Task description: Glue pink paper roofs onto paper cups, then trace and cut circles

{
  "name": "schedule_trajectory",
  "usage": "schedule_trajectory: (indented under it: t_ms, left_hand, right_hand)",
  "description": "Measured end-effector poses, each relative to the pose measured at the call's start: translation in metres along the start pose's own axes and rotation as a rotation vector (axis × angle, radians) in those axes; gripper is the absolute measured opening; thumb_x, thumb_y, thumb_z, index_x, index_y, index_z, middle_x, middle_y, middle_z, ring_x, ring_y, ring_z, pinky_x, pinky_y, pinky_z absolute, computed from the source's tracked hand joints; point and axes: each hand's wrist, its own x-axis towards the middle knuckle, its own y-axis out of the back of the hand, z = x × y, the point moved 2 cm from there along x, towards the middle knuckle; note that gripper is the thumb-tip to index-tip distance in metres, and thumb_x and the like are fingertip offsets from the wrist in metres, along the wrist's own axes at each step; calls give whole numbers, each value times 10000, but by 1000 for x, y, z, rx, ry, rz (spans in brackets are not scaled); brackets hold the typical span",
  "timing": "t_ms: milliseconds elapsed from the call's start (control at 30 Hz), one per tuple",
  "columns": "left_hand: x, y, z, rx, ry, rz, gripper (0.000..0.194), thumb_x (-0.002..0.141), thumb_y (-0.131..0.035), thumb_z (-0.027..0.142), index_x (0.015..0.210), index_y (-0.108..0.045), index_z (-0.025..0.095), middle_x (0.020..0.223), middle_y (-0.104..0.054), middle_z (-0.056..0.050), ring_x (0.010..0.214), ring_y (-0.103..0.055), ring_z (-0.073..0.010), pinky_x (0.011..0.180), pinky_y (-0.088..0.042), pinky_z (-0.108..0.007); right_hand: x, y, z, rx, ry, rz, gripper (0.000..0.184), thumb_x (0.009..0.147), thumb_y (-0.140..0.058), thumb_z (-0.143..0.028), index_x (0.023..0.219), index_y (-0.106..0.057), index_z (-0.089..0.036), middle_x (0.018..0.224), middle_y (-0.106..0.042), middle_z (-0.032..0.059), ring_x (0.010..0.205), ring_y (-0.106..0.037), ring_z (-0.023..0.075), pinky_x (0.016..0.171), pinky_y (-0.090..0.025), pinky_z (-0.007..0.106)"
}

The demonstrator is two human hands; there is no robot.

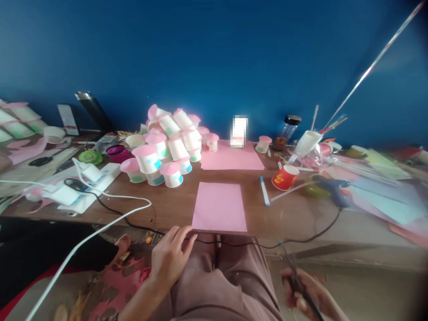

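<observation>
My left hand (171, 255) rests at the front edge of the table, its fingers stretched and the fingertips by the near left corner of a square pink paper sheet (219, 207). Low on the right, over the floor beside my knee, my right hand (306, 292) is closed around dark-handled scissors (294, 276). Motion blurs them, and their blades point up toward the table. Beyond the sheet lies a stack of larger pink paper (230, 160). Left of it, white paper cups with round pink tops (147, 158) are piled up.
A blue-capped marker (264, 191), a red paper cup (285, 177) and a glue gun (334, 189) lie to the right. A black cable (247, 243) hangs along the table's front edge. On the left is a power strip (90, 189) with a white cable (100, 232). Another person's foot (123, 243) shows below.
</observation>
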Motion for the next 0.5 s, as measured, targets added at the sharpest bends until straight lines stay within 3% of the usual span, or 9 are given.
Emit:
schedule_trajectory:
  t_ms: [100, 200, 300, 367, 433, 500]
  left_hand:
    - [2, 4, 6, -220, 5, -44, 150, 861, -559, 300, 968, -627, 221, 750, -592, -1, 639, -558, -110, 628, -438, -221]
    - [8, 4, 23, -549, 52, -270, 229, 840, -585, 313, 1048, -590, 217, 811, -579, -6, 598, -511, -86, 599, -449, -212]
    - [14, -1, 51, -845, 16, -581, 842, 666, -763, 356, 1378, -325, 252, 945, -584, -27, 755, -560, -127, 701, -491, -260]
    - [17, -3, 71, -972, -35, -759, 1079, 583, -815, 369, 1448, -178, 261, 1007, -590, -43, 834, -570, -150, 766, -494, -290]
    - [20, -6, 89, -1017, -86, -889, 919, 605, -795, 396, 1391, -339, 256, 1047, -605, -55, 861, -577, -155, 785, -485, -286]
    - [23, -9, 102, -1003, -163, -971, 535, 667, -748, 420, 1142, -608, 219, 964, -642, -44, 827, -585, -148, 738, -469, -247]
  right_hand:
    - [10, -29, -24, 52, -21, -107, 509, 775, -637, -486, 1204, -556, -224, 926, -626, 95, 790, -604, 205, 701, -496, 308]
    - [16, -53, -48, 176, -26, -242, 632, 711, -684, -552, 1224, -537, -213, 958, -613, 100, 822, -583, 208, 722, -473, 311]
    - [16, -66, -66, 273, -17, -381, 674, 683, -696, -588, 1219, -540, -210, 958, -614, 95, 839, -572, 205, 733, -454, 305]
    - [13, -69, -75, 278, -17, -446, 660, 682, -702, -585, 1204, -558, -207, 952, -621, 90, 846, -571, 203, 751, -446, 307]
    - [10, -67, -81, 273, -6, -504, 613, 711, -685, -572, 1194, -573, -212, 953, -629, 87, 851, -578, 203, 768, -444, 312]
    - [5, -58, -81, 270, 25, -507, 595, 724, -672, -570, 1203, -570, -231, 965, -634, 87, 868, -588, 214, 782, -447, 324]
